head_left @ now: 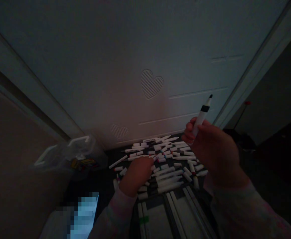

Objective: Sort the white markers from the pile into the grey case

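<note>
My right hand (212,149) is raised at the right and closed around an uncapped marker (199,120). This marker has a white barrel, a black band and a dark tip pointing up. Lower and to the left, my left hand (140,171) reaches into a spread of white markers and loose caps (167,182). Its fingers are curled down among them, and what they hold, if anything, is hidden. Many of the caps carry coloured ends, such as red, blue and purple.
A pale door with an embossed heart (151,84) rises behind the markers. At the left stands a clear plastic case (85,154) with a colourful label. Pale flat panels with white bars (157,217) lie at the front. A blurred-out bright screen (84,215) is at lower left.
</note>
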`<action>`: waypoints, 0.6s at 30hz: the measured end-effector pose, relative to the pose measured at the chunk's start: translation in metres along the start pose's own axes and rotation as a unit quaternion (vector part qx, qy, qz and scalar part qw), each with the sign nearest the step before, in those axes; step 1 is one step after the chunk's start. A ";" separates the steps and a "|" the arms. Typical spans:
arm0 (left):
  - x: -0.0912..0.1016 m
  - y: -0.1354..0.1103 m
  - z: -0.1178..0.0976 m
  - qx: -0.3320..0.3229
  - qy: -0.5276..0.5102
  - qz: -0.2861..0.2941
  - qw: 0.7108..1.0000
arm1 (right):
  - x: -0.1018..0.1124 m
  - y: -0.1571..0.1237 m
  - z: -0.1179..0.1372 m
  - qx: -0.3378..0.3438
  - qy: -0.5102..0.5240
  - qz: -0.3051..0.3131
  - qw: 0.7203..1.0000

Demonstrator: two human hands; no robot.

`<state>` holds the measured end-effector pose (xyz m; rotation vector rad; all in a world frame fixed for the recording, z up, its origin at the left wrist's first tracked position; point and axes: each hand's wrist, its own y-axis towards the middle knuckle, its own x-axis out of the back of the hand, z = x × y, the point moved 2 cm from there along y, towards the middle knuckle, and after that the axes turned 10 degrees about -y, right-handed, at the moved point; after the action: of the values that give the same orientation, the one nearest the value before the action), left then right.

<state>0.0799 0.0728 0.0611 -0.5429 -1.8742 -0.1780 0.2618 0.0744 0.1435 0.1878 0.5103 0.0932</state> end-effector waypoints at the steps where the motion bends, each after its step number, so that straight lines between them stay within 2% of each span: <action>1: -0.001 0.000 0.000 0.001 0.006 0.005 1.000 | 0.000 0.001 -0.002 -0.005 -0.009 0.003 1.000; 12: -0.008 0.006 0.005 0.015 0.028 0.014 0.999 | -0.003 0.002 -0.019 -0.033 -0.095 0.056 0.993; 18: -0.005 0.009 0.006 0.015 -0.007 -0.014 1.000 | -0.002 0.004 -0.023 -0.038 -0.103 0.051 0.993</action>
<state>0.0801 0.0813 0.0535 -0.4998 -1.8956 -0.1642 0.2484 0.0816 0.1256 0.1463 0.2916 0.1903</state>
